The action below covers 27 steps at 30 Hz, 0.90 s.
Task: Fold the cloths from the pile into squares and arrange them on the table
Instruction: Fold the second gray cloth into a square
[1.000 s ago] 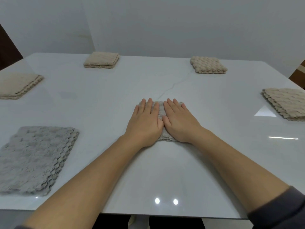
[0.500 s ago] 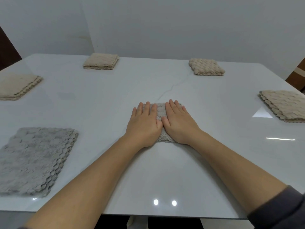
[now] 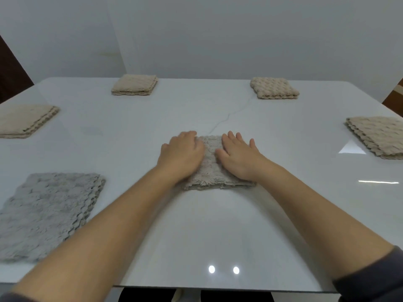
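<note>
A folded grey-beige fluffy cloth lies square in the middle of the white table. My left hand rests on its left part, fingers bent down over the far left edge. My right hand presses flat on its right part with straight, spread fingers. A strip of the cloth shows between the two hands. A grey cloth lies flat at the near left.
Folded beige cloths sit around the table: one at the left edge, one at the far left, one at the far right, one at the right edge. A plain wall stands behind the table.
Both hands have slid apart from the cloth's middle toward its sides, uncovering the centre strip. The left fingers now bend over the far left edge.
</note>
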Motion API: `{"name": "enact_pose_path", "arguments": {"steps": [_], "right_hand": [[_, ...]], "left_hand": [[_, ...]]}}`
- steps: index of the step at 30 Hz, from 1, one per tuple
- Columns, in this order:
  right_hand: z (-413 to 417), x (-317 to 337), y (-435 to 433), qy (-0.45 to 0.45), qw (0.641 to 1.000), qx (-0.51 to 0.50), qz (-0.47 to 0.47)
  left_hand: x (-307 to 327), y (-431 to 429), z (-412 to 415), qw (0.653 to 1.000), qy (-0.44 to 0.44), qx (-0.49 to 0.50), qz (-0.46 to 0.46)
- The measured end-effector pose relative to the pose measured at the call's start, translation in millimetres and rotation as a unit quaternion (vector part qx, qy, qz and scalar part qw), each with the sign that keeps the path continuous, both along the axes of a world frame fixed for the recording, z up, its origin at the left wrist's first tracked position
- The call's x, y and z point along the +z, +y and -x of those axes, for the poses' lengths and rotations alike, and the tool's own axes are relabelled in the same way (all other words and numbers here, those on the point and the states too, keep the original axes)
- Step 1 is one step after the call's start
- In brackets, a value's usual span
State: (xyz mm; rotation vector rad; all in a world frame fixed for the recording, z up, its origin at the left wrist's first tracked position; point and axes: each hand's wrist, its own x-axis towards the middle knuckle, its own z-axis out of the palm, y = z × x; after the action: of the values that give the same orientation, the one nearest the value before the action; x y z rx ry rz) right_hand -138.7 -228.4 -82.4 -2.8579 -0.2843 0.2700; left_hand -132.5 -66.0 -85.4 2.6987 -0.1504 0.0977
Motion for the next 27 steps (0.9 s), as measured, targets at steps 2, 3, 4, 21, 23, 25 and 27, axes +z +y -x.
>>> {"name": "enact_pose_path", "arguments": {"steps": [2, 3, 4, 21, 23, 25, 27], "right_hand": [[-2.7, 7.8, 0.9, -0.02, 1.0, -0.004, 0.002], [-3.0, 10.9, 3.3, -0.031, 1.0, -0.001, 0.006], [-2.8, 12.9, 6.6, -0.036, 0.999, 0.006, 0.008], [8.4, -9.6, 14.8, -0.05, 0.996, 0.071, -0.004], [7.5, -10.1, 15.0, -0.051, 0.996, 0.07, -0.006], [7.8, -10.2, 14.9, -0.05, 0.996, 0.068, -0.006], [8.3, -10.2, 14.6, -0.05, 0.996, 0.069, -0.004]], "left_hand": [[14.4, 15.3, -16.1, 0.997, 0.033, -0.003, 0.063], [20.1, 23.1, -21.7, 0.995, 0.057, -0.007, 0.081], [23.6, 29.5, -25.3, 0.992, 0.078, -0.013, 0.095], [30.3, 69.2, -19.6, 0.926, 0.2, -0.134, 0.29], [30.9, 66.9, -23.7, 0.918, 0.223, -0.145, 0.295], [31.5, 65.2, -28.2, 0.918, 0.253, -0.147, 0.268], [33.0, 63.1, -32.1, 0.922, 0.282, -0.157, 0.212]]}}
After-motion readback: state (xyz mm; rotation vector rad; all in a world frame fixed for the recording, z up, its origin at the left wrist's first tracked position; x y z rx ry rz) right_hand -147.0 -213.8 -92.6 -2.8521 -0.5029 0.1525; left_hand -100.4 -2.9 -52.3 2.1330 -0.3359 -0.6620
